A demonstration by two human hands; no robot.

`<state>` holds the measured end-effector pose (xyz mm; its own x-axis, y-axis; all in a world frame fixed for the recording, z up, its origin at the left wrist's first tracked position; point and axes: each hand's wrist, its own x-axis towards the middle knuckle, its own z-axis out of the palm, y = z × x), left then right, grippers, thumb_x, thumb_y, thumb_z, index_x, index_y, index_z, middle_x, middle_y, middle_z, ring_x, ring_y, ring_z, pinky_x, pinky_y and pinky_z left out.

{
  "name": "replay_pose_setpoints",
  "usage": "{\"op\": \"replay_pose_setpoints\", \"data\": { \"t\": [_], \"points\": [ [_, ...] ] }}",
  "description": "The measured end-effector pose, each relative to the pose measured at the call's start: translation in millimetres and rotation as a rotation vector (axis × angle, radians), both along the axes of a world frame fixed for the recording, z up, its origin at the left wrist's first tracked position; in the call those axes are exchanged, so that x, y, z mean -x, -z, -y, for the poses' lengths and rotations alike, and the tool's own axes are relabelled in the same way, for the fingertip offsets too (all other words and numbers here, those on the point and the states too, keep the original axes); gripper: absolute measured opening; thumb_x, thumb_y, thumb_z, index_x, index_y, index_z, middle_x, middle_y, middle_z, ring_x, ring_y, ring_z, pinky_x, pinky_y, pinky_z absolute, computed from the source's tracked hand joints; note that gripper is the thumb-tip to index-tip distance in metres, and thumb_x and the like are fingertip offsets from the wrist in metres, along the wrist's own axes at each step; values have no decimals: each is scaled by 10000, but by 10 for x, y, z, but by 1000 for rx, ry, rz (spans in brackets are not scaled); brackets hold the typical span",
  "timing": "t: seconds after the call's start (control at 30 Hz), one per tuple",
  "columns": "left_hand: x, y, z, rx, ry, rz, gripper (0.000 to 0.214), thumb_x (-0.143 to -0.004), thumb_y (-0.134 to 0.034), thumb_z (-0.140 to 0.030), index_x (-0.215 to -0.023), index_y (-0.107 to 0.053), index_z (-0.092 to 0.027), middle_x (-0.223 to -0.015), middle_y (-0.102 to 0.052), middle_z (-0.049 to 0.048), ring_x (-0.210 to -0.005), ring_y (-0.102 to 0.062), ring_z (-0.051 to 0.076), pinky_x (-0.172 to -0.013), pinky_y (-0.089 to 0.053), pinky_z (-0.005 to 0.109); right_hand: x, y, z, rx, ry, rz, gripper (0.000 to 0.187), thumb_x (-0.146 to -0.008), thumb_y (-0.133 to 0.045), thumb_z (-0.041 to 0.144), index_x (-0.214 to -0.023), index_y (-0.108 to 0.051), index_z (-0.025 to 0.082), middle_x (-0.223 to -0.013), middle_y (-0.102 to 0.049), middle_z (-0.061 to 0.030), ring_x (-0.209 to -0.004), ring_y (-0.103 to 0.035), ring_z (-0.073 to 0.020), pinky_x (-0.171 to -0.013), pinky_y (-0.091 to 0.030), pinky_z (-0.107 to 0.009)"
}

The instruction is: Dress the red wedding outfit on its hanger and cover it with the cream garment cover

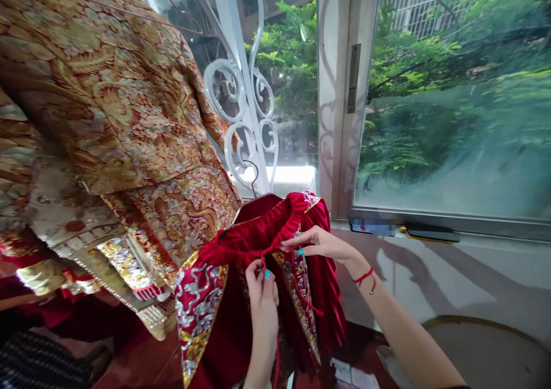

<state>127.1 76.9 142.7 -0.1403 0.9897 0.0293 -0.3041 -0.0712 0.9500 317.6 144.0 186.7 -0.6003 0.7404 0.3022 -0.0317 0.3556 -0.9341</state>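
Observation:
A red velvet skirt [235,326] with silver and gold embroidered panels hangs from a dark hanger [260,202]. Its gathered waistband [245,257] faces me. My left hand [262,288] is at the front of the band, fingers curled and pinching the red drawstring [276,357], whose end hangs below. Just to the right, my right hand [316,242] reaches across the band with thumb and fingertips brought together on the other part of the drawstring. That cord's loose end trails down over the embroidered panel [299,268]. The exact crossing of the cords is partly hidden by my fingers.
Gold-and-red embroidered garments [142,119] hang close on the left. Behind the skirt stand white scrolled metalwork [226,90] and a sliding window [447,119]. A phone-like object [372,227] and a dark flat object [433,232] lie on the sill. A round-rimmed object [491,349] is lower right.

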Motion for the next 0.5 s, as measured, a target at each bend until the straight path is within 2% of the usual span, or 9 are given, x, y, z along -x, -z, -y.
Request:
{"op": "replay_pose_setpoints", "data": {
  "t": [0.07, 0.13, 0.2, 0.27, 0.33, 0.4, 0.5],
  "points": [
    [-23, -80, -13, 5, -13, 48, 368, -738, -662, -380, -1010, -463, -232, -642, -361, -108, -405, -240, 18, -408, -170, 169, 58, -31, 17, 35, 80, 4, 354, -796, -706, 366, -1102, -745, 192, -1054, -764, -74, -1014, -700, -237, -926, -532, -373],
    [-20, -137, -51, 13, 60, 55, 320, -740, -650, -369, -978, -493, -221, -633, -376, -107, -398, -223, 17, -405, -162, 170, 159, -23, 26, 22, 245, 19, 252, -789, -713, 333, -966, -780, 166, -925, -779, -73, -877, -720, -223, -817, -561, -341],
    [10, -132, -128, 1, 118, 2, 252, -740, -637, -357, -899, -495, -222, -617, -387, -104, -402, -244, 24, -409, -184, 167, 270, 2, 46, -71, 414, 59, 162, -821, -659, 219, -922, -773, 163, -836, -769, -56, -781, -709, -197, -756, -554, -320],
    [65, -77, -236, -27, 83, -64, 210, -717, -636, -330, -815, -490, -213, -646, -445, -81, -461, -360, 41, -451, -286, 168, 359, 24, 82, -217, 514, 155, 252, -857, -552, 103, -1006, -741, 177, -852, -751, -46, -786, -693, -186, -766, -532, -322],
    [138, -14, -349, -44, -10, -77, 178, -687, -626, -296, -771, -500, -203, -724, -518, -43, -596, -491, 74, -562, -402, 189, 413, 44, 116, -356, 538, 267, 316, -881, -469, 50, -1030, -710, 190, -891, -733, -44, -809, -675, -181, -781, -503, -321],
    [211, 12, -432, -40, -67, -13, 162, -654, -616, -279, -741, -505, -200, -772, -555, -16, -706, -553, 110, -643, -452, 219, 442, 69, 127, -430, 505, 353, 312, -905, -421, 42, -943, -692, 191, -869, -716, -43, -780, -657, -174, -749, -477, -303],
    [292, -48, -472, -59, 15, 169, 199, -638, -614, -345, -699, -491, -202, -712, -525, -20, -709, -572, 143, -615, -468, 253, 471, 95, 106, -454, 474, 404, 273, -929, -422, 76, -849, -653, 197, -775, -688, -24, -686, -623, -159, -655, -429, -271]
  ]
}}
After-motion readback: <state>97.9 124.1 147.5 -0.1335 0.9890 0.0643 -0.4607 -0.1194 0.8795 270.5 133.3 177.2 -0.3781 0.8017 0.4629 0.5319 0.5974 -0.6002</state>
